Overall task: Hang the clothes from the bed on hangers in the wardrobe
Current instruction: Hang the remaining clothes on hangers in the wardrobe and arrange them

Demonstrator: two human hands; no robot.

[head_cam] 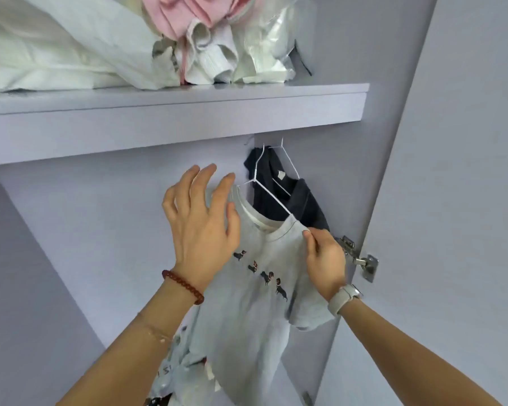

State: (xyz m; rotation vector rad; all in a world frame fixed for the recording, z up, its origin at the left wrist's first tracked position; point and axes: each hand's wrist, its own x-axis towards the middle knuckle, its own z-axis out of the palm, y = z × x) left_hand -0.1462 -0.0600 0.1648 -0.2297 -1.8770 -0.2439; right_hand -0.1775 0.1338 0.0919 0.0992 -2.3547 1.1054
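The grey T-shirt [255, 288] hangs on a white wire hanger [272, 197]; right hand [326, 262] pinches its shoulder seam; left hand [200, 218] spread, fingers just beside the collar; tugging could slide the shoulder off.

White bedding [41, 51] (pink cloth [182, 13] beside) tops the shelf [188, 112].

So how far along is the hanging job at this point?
Done: a dark garment hangs on a white hanger under the shelf. In hand: the grey T-shirt sits on its hanger; the right hand pinches its shoulder, the left hand is open beside the collar. The bed is out of view.
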